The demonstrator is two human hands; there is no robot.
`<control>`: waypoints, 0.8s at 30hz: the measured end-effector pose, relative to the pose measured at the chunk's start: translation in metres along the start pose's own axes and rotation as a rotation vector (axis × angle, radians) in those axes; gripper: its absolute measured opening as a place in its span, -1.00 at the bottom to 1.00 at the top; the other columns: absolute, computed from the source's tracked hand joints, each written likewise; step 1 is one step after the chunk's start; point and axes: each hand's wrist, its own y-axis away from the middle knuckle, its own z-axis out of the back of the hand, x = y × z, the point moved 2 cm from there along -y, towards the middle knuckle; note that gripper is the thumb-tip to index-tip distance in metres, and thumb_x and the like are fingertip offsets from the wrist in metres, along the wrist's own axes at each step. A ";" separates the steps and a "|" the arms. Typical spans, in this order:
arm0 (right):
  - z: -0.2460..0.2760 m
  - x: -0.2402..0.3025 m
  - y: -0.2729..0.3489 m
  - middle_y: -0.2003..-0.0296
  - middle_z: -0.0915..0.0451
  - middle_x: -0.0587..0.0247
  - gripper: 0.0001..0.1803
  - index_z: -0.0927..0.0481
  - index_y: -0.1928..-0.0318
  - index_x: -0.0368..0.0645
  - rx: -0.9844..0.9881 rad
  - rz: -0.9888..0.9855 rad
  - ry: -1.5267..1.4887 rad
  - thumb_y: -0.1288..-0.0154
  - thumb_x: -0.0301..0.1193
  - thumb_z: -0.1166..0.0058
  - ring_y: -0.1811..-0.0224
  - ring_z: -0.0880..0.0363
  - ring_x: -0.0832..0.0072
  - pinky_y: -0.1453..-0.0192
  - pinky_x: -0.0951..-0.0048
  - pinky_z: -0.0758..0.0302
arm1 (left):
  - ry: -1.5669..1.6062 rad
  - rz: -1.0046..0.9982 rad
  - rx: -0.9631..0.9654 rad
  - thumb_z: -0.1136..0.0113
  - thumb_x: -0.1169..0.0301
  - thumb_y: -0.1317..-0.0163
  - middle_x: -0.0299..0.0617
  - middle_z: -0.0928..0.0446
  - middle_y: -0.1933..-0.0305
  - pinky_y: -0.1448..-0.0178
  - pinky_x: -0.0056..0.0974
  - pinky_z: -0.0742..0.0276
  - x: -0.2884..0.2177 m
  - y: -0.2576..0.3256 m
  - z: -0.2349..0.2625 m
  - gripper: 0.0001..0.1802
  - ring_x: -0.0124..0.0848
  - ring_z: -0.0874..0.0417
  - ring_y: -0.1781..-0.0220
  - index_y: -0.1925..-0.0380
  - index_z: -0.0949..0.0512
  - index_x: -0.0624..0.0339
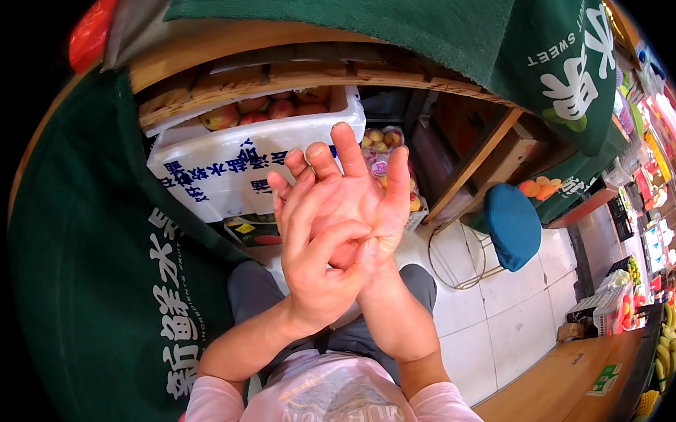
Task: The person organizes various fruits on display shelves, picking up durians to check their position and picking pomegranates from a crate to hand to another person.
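My right hand [365, 186] is raised in front of me, palm toward me and fingers spread upward, with nothing in it. My left hand [313, 273] clasps it from the left. Its fingers lie along the back of the right hand and its thumb presses across the right palm. Both forearms rise from pink sleeves [331, 404] above my grey trousers [249, 290]. Just behind the hands stands a white foam box [228, 170] holding reddish-yellow peaches [256, 110].
Green cloth [90, 262] drapes wooden stands at left and above. A clear pack of small fruit [381, 142] lies beside the foam box. A blue-seated wire stool [512, 224] stands on white floor tiles [498, 321]. A wooden counter [563, 375] and fruit displays [664, 356] are at right.
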 end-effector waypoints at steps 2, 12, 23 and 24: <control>0.001 0.001 0.003 -0.32 -0.46 0.08 -0.19 -0.31 -0.49 -0.01 0.009 -0.020 -0.029 -0.52 0.28 0.32 -0.51 -0.19 0.04 -0.61 -0.20 -0.05 | -0.002 0.011 0.000 -0.42 0.46 -0.06 0.09 -0.48 -0.30 -0.57 0.15 -0.07 0.000 0.003 -0.002 -0.86 0.14 -0.36 -0.49 0.38 -0.67 0.21; 0.002 0.008 0.007 -0.22 -0.51 0.18 -0.18 -0.32 -0.50 0.06 0.036 -0.030 0.019 -0.50 0.32 0.36 -0.45 -0.19 0.10 -0.58 -0.14 -0.13 | 0.002 0.012 0.007 -0.40 0.42 -0.13 0.08 -0.48 -0.30 -0.57 0.15 -0.07 -0.001 0.007 -0.012 -0.86 0.14 -0.31 -0.51 0.34 -0.66 0.22; 0.001 0.011 0.005 -0.23 -0.51 0.15 -0.16 -0.31 -0.51 0.07 0.069 -0.030 0.069 -0.49 0.34 0.36 -0.38 -0.23 0.16 -0.60 -0.07 -0.08 | 0.000 0.004 -0.001 -0.36 0.39 -0.19 0.10 -0.45 -0.34 -0.58 0.18 -0.03 -0.002 0.008 -0.016 -0.86 0.15 -0.28 -0.53 0.34 -0.64 0.23; 0.002 0.011 0.004 -0.23 -0.51 0.15 -0.16 -0.31 -0.51 0.07 0.077 -0.032 0.075 -0.49 0.34 0.37 -0.38 -0.23 0.16 -0.61 -0.07 -0.07 | 0.002 0.006 -0.004 -0.36 0.40 -0.19 0.10 -0.44 -0.34 -0.58 0.18 -0.03 -0.002 0.008 -0.016 -0.86 0.15 -0.28 -0.53 0.34 -0.64 0.23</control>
